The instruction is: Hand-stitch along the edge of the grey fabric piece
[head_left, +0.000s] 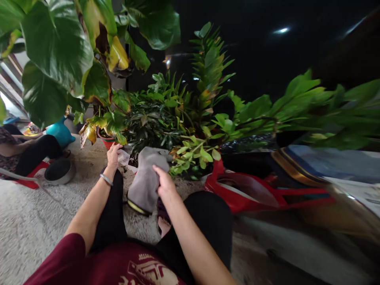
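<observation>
Hands both busy at the plant cluster. Right hand [165,183] has its fingers pinched on a grey cloth [146,179], which hangs down from them toward a dark, yellow-edged thing on the carpet [26,221]. Left hand [113,155] has fingers curled round a small white tag or packet [123,157], just short of the red pot [106,140]. Wiping looks barely begun, judging by the cloth hanging off the leaves. Tag print unreadable; pot mostly behind leaves; right side blurred; thing under the cloth unclear.
</observation>
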`<state>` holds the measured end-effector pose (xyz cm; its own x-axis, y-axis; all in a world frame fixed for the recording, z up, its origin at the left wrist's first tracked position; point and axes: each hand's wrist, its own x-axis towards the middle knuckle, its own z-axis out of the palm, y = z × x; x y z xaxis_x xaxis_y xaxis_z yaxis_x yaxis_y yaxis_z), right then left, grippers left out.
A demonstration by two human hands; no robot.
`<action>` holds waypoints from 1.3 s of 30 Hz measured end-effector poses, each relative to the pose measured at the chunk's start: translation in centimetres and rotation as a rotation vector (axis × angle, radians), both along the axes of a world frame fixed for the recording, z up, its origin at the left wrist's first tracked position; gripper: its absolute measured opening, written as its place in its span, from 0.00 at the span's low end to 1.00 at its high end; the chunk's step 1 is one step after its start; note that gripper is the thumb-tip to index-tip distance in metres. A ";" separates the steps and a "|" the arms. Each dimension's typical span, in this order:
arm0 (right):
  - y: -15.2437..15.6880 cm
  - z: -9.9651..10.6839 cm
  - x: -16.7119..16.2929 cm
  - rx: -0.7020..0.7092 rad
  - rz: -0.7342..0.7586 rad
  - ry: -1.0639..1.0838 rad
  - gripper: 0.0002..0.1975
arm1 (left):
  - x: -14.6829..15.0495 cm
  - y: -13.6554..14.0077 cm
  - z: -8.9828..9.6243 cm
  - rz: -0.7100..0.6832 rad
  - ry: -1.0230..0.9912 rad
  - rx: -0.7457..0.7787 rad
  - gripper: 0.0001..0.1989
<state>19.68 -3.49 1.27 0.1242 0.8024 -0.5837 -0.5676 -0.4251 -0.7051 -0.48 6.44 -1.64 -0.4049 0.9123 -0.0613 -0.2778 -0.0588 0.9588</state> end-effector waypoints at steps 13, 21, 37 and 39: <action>4.3 5.5 2.3 0.389 -0.299 0.085 0.13 | 1.4 0.2 -0.9 -0.528 0.037 -0.010 0.16; -2.2 -0.1 -2.1 -0.053 -0.002 0.192 0.04 | -0.6 1.4 -1.1 -0.567 0.122 -0.080 0.19; -2.5 0.3 -2.8 0.138 0.033 0.115 0.11 | -1.3 2.0 -2.4 -0.089 0.081 -0.208 0.13; -2.5 2.3 -1.6 0.224 -0.044 0.083 0.14 | -2.1 2.0 -2.4 -0.031 0.056 -0.142 0.13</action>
